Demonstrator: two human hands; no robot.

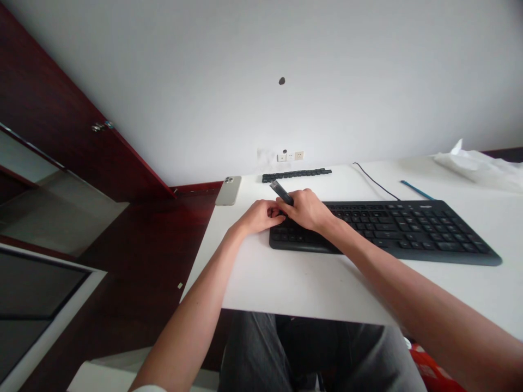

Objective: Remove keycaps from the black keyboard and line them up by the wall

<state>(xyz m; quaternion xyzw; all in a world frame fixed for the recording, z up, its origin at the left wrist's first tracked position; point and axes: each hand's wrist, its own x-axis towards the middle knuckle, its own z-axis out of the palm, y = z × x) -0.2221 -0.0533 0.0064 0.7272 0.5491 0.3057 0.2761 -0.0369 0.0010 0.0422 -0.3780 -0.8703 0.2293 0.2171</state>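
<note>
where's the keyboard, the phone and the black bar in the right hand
keyboard point(412, 231): head view, on the keys right of the hands
phone point(227, 190): head view, on its back, near the table's far edge
black bar point(280, 190): head view, on the end that sticks out of the grip

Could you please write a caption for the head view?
The right hand grips a dark strip over a black keyboard on a white desk.

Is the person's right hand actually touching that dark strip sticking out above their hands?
Touching. The head view shows the right hand closed over the lower end of the dark strip, with no gap between them.
</note>
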